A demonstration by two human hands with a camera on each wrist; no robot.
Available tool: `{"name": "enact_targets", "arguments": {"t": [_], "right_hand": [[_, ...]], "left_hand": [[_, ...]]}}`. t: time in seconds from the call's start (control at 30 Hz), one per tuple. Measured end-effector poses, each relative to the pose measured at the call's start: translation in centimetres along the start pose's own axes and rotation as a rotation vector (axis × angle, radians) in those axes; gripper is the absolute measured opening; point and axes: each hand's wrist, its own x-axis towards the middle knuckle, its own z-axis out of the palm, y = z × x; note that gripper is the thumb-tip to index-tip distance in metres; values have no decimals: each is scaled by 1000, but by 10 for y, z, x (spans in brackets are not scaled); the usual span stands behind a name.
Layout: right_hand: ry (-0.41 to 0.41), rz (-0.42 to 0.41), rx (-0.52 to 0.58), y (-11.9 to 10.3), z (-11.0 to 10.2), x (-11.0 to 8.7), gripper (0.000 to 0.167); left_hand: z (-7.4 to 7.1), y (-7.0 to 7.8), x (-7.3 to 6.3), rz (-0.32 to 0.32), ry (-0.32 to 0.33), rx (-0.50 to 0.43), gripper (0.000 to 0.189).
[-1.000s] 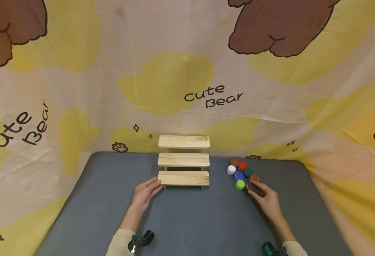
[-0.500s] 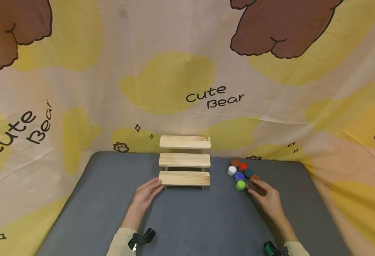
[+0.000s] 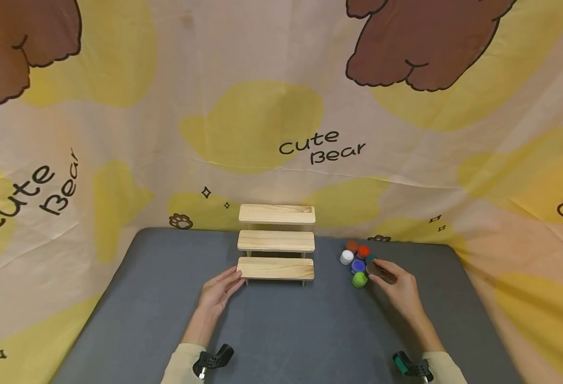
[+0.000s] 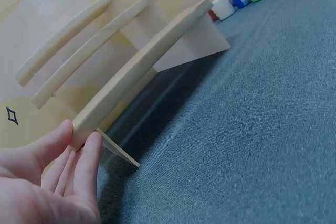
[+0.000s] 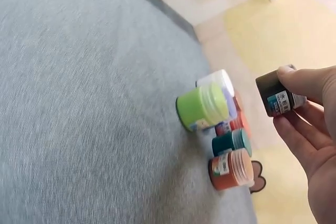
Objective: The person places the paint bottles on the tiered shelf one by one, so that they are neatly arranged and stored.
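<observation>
A light wooden three-step display stand (image 3: 275,268) stands at the table's back middle. My left hand (image 3: 219,290) pinches the left end of its lowest step, thumb and fingers about the board's edge in the left wrist view. My right hand (image 3: 401,288) holds a small dark paint jar (image 5: 270,90) between thumb and fingers, lifted off the table and tilted, its white and blue label showing. Close by stand a green jar (image 5: 197,108), a teal jar (image 5: 226,142) and an orange-brown jar (image 5: 224,171). In the head view the hand hides that last one.
The cluster right of the stand also has a white jar (image 3: 346,257), a blue jar (image 3: 357,266), a red jar (image 3: 363,251) and a brownish jar (image 3: 351,246). A patterned cloth (image 3: 262,122) hangs right behind the grey table (image 3: 281,336).
My right hand has raised the dark jar and moved it slightly back, now covering the orange-brown jar in the head view. My left hand stays at the stand's lowest step.
</observation>
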Motion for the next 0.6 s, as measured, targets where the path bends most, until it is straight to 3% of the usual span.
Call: {"name": "enact_targets", "arguments": {"t": [0.23, 0.43, 0.6], "right_hand": [[-2, 51, 51, -4, 3, 7, 40], [-6, 29, 114, -13, 8, 19, 41], [-31, 27, 104, -21, 13, 30, 43]], "left_hand": [[0, 0, -2, -8, 7, -16, 49], [1, 0, -2, -5, 12, -5, 47], [2, 0, -1, -3, 20, 14, 47]]}}
